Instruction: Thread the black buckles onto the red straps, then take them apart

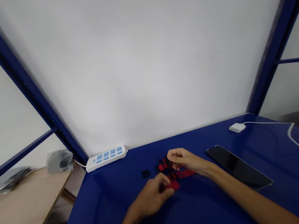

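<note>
A red webbing strap (pixel 185 173) with black buckle parts lies between my hands over the blue table. My left hand (pixel 153 196), slightly blurred, pinches a red end of the strap low over the tabletop. Just beyond it, my right hand (pixel 184 159) has its fingers closed around a black buckle (pixel 166 162) on the strap; the fingers partly hide that buckle. To the left of the strap, a small black plastic slider (pixel 145 173) rests flat on the table, apart from both hands.
A dark tablet (pixel 238 165) lies right of my right forearm. At the back left stands a white power strip (pixel 106 158); a white charger (pixel 237 127) with a cable sits at the back right. Blue frame posts (pixel 276 38) flank the white wall. A wooden table (pixel 22 207) adjoins on the left.
</note>
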Demonstrator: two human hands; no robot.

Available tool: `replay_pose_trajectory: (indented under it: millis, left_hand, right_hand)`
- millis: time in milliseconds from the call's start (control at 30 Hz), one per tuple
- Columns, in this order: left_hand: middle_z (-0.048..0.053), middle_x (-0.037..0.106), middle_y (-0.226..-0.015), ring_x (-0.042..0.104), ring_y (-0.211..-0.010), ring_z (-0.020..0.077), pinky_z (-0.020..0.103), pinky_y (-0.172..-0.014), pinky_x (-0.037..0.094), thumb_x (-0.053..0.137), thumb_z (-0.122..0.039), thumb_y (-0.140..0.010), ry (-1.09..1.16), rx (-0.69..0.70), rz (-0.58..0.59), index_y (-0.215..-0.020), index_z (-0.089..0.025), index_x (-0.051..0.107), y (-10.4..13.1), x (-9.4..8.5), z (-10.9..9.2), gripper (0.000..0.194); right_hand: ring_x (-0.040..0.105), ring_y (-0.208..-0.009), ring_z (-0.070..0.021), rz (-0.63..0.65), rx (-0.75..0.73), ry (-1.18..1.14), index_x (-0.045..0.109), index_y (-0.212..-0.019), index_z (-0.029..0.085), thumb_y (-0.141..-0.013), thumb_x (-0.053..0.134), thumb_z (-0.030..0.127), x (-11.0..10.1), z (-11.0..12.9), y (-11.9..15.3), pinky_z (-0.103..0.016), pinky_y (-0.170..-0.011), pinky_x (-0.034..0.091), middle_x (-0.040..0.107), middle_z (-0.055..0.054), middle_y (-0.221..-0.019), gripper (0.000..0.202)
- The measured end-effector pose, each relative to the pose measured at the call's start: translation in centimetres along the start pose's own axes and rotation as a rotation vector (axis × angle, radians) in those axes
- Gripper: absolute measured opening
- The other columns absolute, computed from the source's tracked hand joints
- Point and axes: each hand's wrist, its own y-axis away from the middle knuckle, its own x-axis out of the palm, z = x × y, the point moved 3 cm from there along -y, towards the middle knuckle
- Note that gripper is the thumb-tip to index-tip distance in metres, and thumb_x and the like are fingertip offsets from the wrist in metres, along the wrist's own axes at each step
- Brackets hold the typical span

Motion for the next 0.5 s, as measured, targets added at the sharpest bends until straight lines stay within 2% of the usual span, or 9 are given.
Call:
replay_pose_trajectory:
  millis: [67,167,367,500]
  left_hand:
    - [0.001,0.06,-0.086,0.051,-0.075,0.0137,0.026,-0.072,0.038,0.058,-0.046,-0.092,0.192,0.017,-0.093,-0.1,-0.017,0.059,-1.1,-1.5,0.2,0.03]
    - [0.001,0.06,-0.082,0.05,-0.072,0.013,0.025,-0.07,0.037,0.058,-0.052,-0.091,0.302,0.045,-0.132,-0.097,-0.014,0.064,-2.4,-2.5,0.2,0.038]
    - [0.0,0.059,-0.077,0.048,-0.068,0.0114,0.024,-0.066,0.036,0.058,-0.052,-0.092,0.326,0.079,-0.108,-0.09,-0.014,0.065,-2.8,-1.6,0.1,0.039]
    - [-0.005,0.054,-0.07,0.045,-0.059,0.0087,0.022,-0.059,0.033,0.066,-0.049,-0.087,0.46,0.057,-0.112,-0.106,-0.019,0.053,-2.8,-1.7,0.0,0.038]
  right_hand:
    - [0.053,-0.06,-0.0111,0.025,0.005,-0.057,0.059,-0.079,0.016,-0.081,0.074,0.053,0.3,-0.1,0.0,-0.024,-0.061,0.041,0.058,0.0,-0.071,0.04]
    - [0.053,-0.059,-0.0114,0.048,0.02,-0.109,0.057,-0.077,0.017,-0.081,0.075,0.052,0.9,-0.2,0.0,-0.025,-0.061,0.043,0.057,0.001,-0.07,0.039]
    - [0.052,-0.055,-0.0107,0.091,0.063,-0.176,0.056,-0.076,0.017,-0.078,0.077,0.051,1.7,-0.6,0.0,-0.024,-0.059,0.043,0.057,0.001,-0.066,0.04]
    - [0.053,-0.055,-0.0101,0.096,0.065,-0.216,0.058,-0.077,0.015,-0.081,0.076,0.044,1.8,-1.0,-0.1,-0.024,-0.057,0.043,0.058,0.001,-0.066,0.034]
